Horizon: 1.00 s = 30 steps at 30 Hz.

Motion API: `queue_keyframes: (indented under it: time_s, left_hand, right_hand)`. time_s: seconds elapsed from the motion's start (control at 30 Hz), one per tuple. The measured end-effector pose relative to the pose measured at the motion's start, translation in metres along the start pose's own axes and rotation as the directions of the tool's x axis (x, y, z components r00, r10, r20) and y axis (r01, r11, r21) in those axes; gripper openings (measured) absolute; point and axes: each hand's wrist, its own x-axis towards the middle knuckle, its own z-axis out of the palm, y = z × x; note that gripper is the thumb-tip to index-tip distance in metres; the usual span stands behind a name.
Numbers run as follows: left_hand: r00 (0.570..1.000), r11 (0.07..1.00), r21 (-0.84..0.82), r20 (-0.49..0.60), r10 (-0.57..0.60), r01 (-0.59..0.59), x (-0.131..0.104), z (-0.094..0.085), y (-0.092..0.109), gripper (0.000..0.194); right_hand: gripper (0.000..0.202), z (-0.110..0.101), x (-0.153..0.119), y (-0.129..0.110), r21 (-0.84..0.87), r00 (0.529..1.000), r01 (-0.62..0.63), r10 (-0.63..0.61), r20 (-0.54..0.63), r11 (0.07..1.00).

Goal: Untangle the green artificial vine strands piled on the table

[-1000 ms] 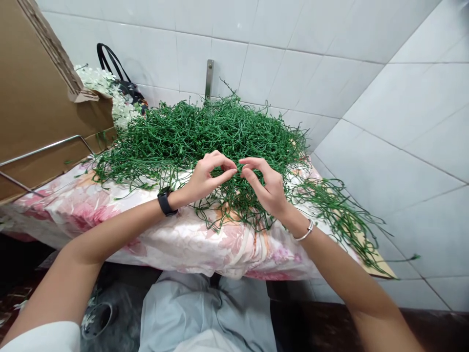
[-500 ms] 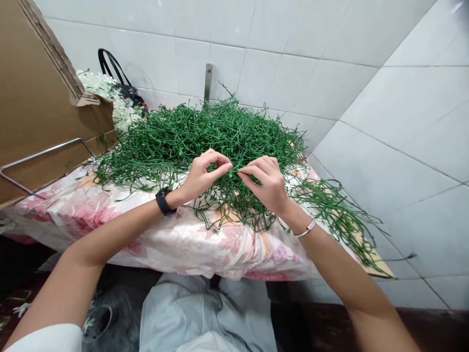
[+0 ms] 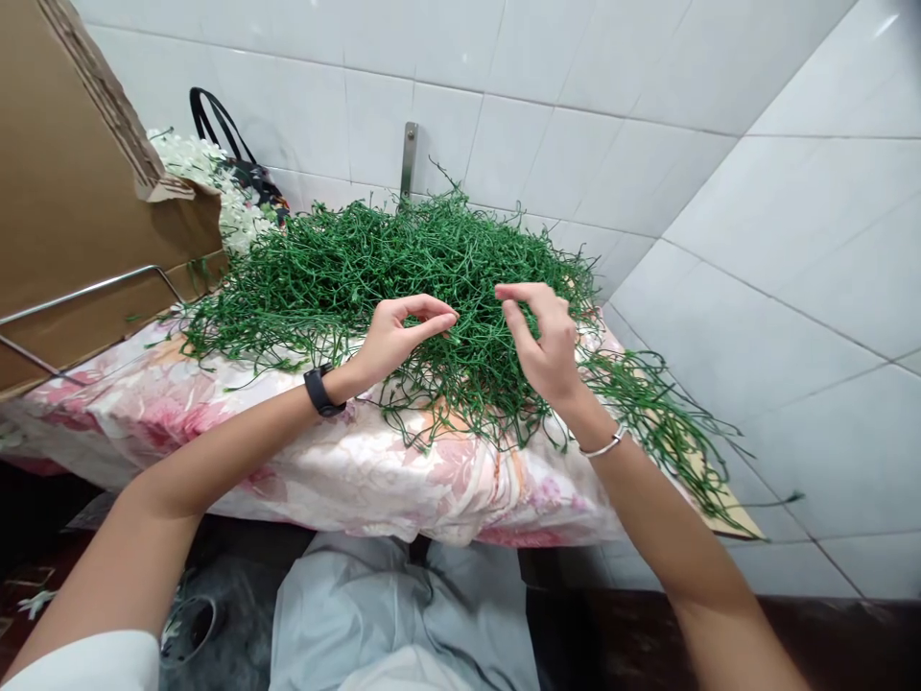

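Observation:
A large tangled heap of thin green artificial flower stems (image 3: 345, 259) spreads over a floral tablecloth (image 3: 288, 480). In front of the heap's middle, my left hand (image 3: 395, 336) is closed in a pinch, thumb against forefinger. Whatever lies between those fingertips is too small to make out against the green. My right hand (image 3: 543, 341) hovers over the heap's right part, with a small gap between thumb and forefinger and nothing visible in it.
At left stands a big cardboard box (image 3: 64, 192) with a metal rod frame (image 3: 93, 286) before it. White artificial flowers (image 3: 245, 226) and a black-handled bag (image 3: 248, 173) sit behind. More loose stems (image 3: 648, 403) lie at right. Tiled walls (image 3: 576, 58) close off the back and right.
My right hand has moved up and right, away from my left hand, and its pinch has loosened. My left hand keeps its pinch in nearly the same place.

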Motion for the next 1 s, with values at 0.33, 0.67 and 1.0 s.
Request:
queue_keyframes:
  time_s: [0.33, 0.67, 1.0]
  left_hand:
    - [0.998, 0.999, 0.023, 0.051, 0.041, -0.043, 0.0, -0.0007, 0.0025, 0.019]
    - [0.994, 0.978, 0.177, 0.03, 0.102, -0.105, -0.0003, -0.0015, 0.0006, 0.026]
    - [0.996, 0.982, 0.166, 0.017, 0.09, -0.091, 0.0009, -0.003, -0.0018, 0.025]
  right_hand:
    - [0.013, 0.0074, -0.0077, -0.0065, 0.071, 0.981, 0.127, -0.136, 0.14, 0.989]
    - [0.019, 0.0052, -0.0068, -0.0073, -0.013, 0.995, 0.095, -0.096, -0.042, 0.995]
    - [0.011, 0.0043, -0.0082, -0.0125, 0.001, 0.993, 0.117, -0.117, -0.005, 0.993]
